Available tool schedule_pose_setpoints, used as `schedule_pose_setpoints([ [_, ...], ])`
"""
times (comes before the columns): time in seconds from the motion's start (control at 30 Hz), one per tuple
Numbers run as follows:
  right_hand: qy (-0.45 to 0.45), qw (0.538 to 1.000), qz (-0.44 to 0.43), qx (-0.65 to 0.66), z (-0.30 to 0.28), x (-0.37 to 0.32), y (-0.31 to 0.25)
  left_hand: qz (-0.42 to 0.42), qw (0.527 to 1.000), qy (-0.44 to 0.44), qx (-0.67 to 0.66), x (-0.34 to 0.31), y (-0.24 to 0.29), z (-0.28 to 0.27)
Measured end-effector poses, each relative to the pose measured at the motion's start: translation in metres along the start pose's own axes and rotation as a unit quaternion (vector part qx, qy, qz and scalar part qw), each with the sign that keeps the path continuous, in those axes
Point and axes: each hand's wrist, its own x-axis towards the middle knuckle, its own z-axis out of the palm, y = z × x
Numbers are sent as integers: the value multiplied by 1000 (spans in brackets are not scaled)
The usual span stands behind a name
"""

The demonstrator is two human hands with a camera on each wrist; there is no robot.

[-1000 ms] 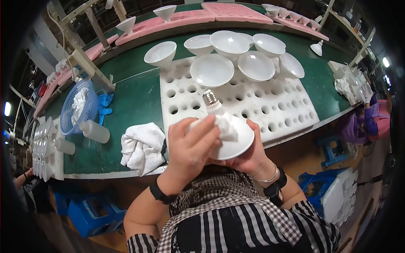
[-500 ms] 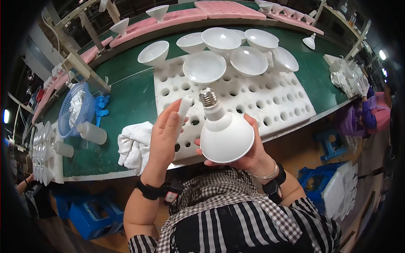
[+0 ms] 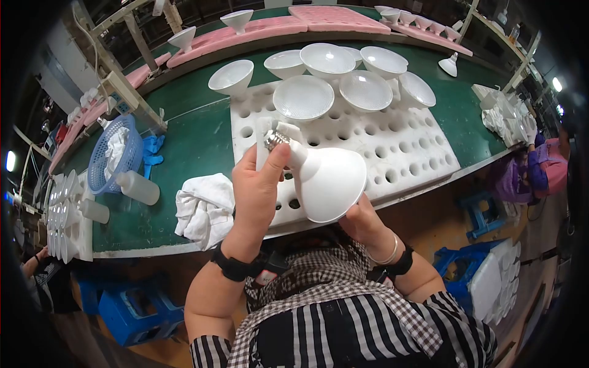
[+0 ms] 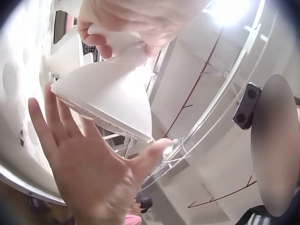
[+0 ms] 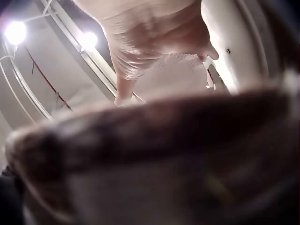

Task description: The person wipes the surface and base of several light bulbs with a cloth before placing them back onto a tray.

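Bench (image 3: pixel 190 147): flat, smooth green top; its near edge curves across the head view below centre.
Foam board (image 3: pixel 392 138): thick white slab, matte, punched with rows of round holes; at its twelve o'clock stand white lamps (image 3: pixel 304 97) with glossy, finely textured round faces.
Held lamp (image 3: pixel 331 184): smooth white cone above the board's near side; it lies tilted, neck towards ten o'clock, wide rim towards four.
Cloth (image 3: pixel 205 211): white, soft, crumpled; near nine o'clock from the held lamp.
Left hand (image 3: pixel 254 193): closed narrowly about the held lamp's neck end, thumb pressed to the metal there.
Right hand (image 4: pixel 93 164): fingers long and spread wide beside the rim; whether all of them touch it, I cannot tell.
White wad (image 3: pixel 287 130): in the left hand's grasp, against the cap; material unclear.
Screw cap (image 3: pixel 277 141): shiny, threaded metal; partly covered.
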Motion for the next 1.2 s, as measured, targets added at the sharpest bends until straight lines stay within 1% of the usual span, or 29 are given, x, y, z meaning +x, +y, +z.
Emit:
schedule_pose_setpoints([
  [0.07,57,996,-71,-20,-2,5,6,8,1000,2,-3,-1,0,4],
  [0.1,56,996,-73,-22,-10,9,9,1,1000,6,-2,-1,1,6],
  [0.17,30,992,-101,-72,-24,17,12,-7,1000,8,0,0,2,1],
  [0.2,30,992,-103,-71,-25,19,11,-22,999,-23,-7,3,0,-8],
  [0.23,41,995,-85,-39,-24,20,9,-38,998,-54,-14,5,-2,-14],
  [0.27,52,996,-66,-6,-24,21,8,-37,998,-54,-14,4,-7,-16],
  [0.3,51,996,-68,-6,-26,23,9,53,994,12,99,1,-11,-16],
  [0.33,64,996,-64,-8,-30,24,10,144,964,77,209,0,-14,-16],
  [0.37,78,995,-59,-10,-32,26,12,311,883,73,345,-3,-8,-10],
  [0.4,80,995,-58,-8,-30,27,14,309,883,71,345,-13,-3,-2],
  [0.43,85,994,-58,22,-28,28,16,353,811,-21,466,-26,1,8],
  [0.47,90,993,-54,52,-27,28,18,385,715,-113,573,-33,2,13],
  [0.5,90,993,-49,52,-28,29,18,380,717,-111,574,-33,-1,14],
  [0.57,72,991,-54,94,-31,31,16,390,689,-79,606,-25,-6,15],
  [0.6,76,991,-52,96,-28,30,15,387,690,-82,606,-18,-10,12],
  [0.67,115,992,-35,47,-22,31,8,414,657,-25,629,0,-14,7],
  [0.7,117,991,-39,52,-23,32,9,390,678,-20,623,-5,-10,13],
  [0.73,117,991,-39,52,-25,31,12,391,678,-20,623,-13,-9,18],
  [0.8,90,992,-74,46,-28,29,19,368,735,-79,564,-27,-9,23],
  [0.83,78,992,-82,57,-29,28,20,378,720,-84,576,-29,-8,22],
  [0.87,80,992,-77,58,-28,28,20,373,722,-85,576,-27,-9,19],
  [0.93,96,992,-74,39,-21,31,16,408,657,-62,631,-10,-8,8],
  [0.97,105,992,-60,33,-19,30,14,403,651,-36,642,0,-6,5],
  [1.0,102,992,-63,33,-18,31,13,407,649,-35,642,-1,-6,5],
  [1.07,119,990,-64,39,-17,30,13,382,696,-24,607,-7,-7,11],
  [1.1,117,990,-65,38,-20,31,14,354,738,-52,572,-19,-8,17],
  [1.13,116,989,-66,56,-24,32,17,361,738,-80,565,-30,-9,21],
  [1.2,121,988,-62,75,-25,29,19,412,701,-105,572,-36,-15,15],
])
